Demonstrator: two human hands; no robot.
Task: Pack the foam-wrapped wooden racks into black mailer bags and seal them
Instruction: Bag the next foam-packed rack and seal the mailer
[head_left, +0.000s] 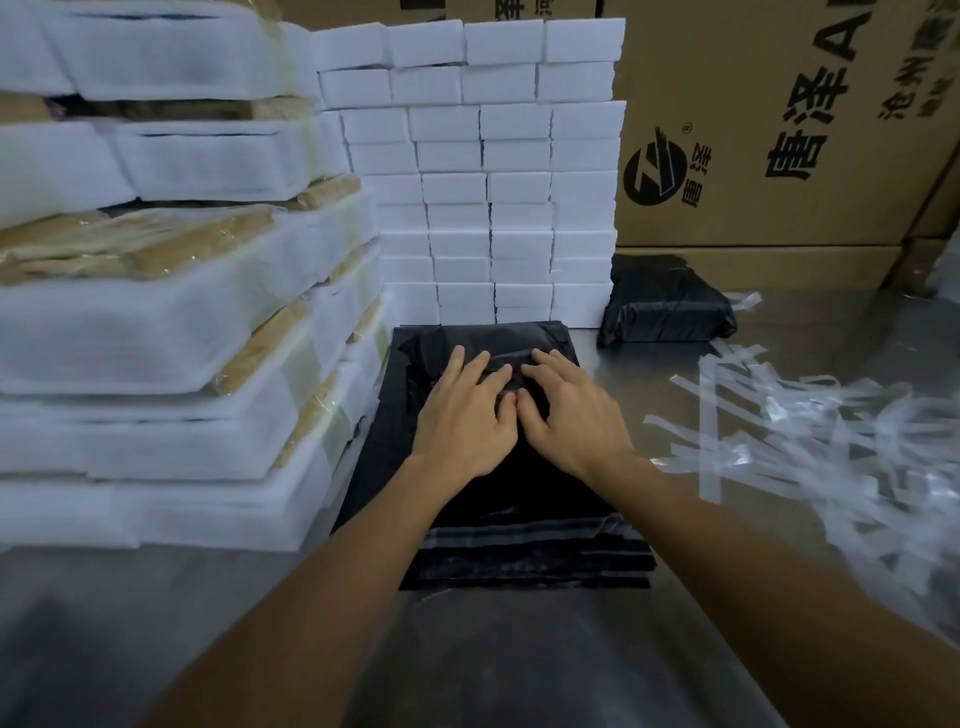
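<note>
Left hand (462, 415) and right hand (566, 410) side by side, fingers nearly straight, slightly spread, pressing flat on black bag (467, 499); nothing gripped.

Counted on the table: 2 hands (519, 410), 1 sealed black parcel (667, 304), 1 stack of black mailer bags (519, 551). Foam-wrapped racks (156, 322) and loose strips (779, 431) could not be counted.

Mailer bags (519, 551) lie centre on the tabletop (519, 665); wrapped racks (156, 312) stacked left, foam blocks (493, 171) behind, sealed parcel (665, 306) far right.
</note>
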